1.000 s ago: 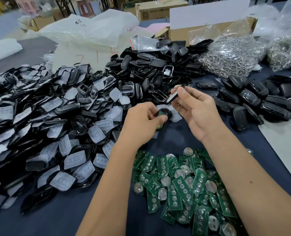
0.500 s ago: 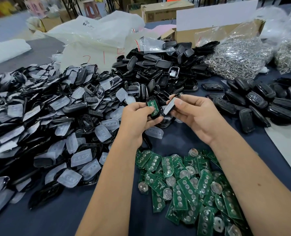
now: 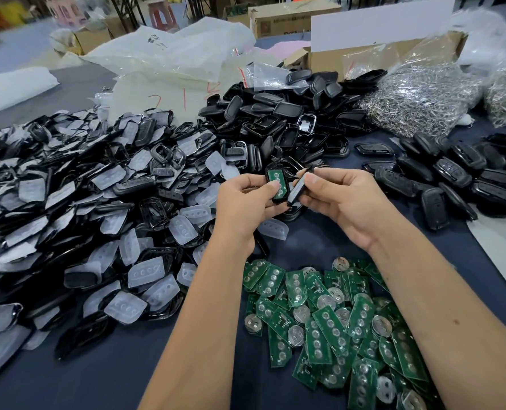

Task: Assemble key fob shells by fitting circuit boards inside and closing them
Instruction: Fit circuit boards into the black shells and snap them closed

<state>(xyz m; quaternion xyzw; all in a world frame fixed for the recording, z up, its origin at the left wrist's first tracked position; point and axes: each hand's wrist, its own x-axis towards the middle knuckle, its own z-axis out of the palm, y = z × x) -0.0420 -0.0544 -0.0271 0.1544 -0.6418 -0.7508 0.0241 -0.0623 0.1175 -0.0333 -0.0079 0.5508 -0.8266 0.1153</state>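
Head: circuit boards [image 3: 328,318] heaped near; shell piles [image 3: 77,202] left, behind.

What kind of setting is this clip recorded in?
Likely a small factory or workshop assembly bench: bulk piles of black key fob shells, loose green circuit boards and bagged metal rings cover the table, with cartons behind.

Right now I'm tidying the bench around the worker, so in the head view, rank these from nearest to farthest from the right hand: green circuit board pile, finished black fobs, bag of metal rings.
1. Finished black fobs: just right of the right hand.
2. Green circuit board pile: below, toward the person.
3. Bag of metal rings: far back right.
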